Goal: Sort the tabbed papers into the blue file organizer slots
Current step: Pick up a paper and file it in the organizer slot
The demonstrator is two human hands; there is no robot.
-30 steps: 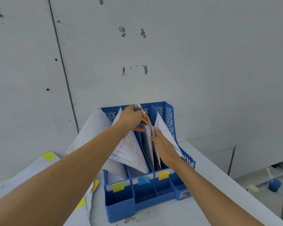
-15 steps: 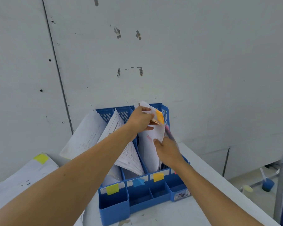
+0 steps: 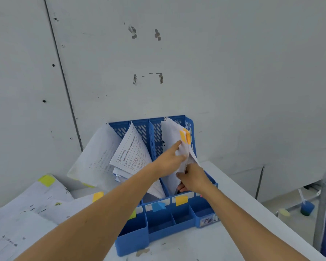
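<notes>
The left hand (image 3: 168, 162) lays its index finger along the near face of the orange-tabbed papers (image 3: 170, 134) and pinches the bunched sheet against its thumb, just below the two orange tabs (image 3: 184, 136). The right hand (image 3: 194, 178) sits lower and nearer, its fingers (image 3: 183, 189) curled down into the slot and gripping the lower part of the same papers. Held between the two hands, the sheaf stands upright and crumpled in the blue file organizer (image 3: 158, 226), in the slot behind the orange label (image 3: 181, 200), with its top leaning right toward the perforated side wall.

To the left, a printed form (image 3: 132, 153) fans out of the next slot behind the blue label (image 3: 158, 206), partly covered by the left forearm. Further left a pale sheet (image 3: 96, 155) tips out of the end slot. The organizer stands on a white table (image 3: 233, 200) against a grey wall (image 3: 215, 72). Loose papers (image 3: 36, 202) with yellow and orange tabs lie on the table at far left. A blue cup (image 3: 307, 208) stands on the floor at right.
</notes>
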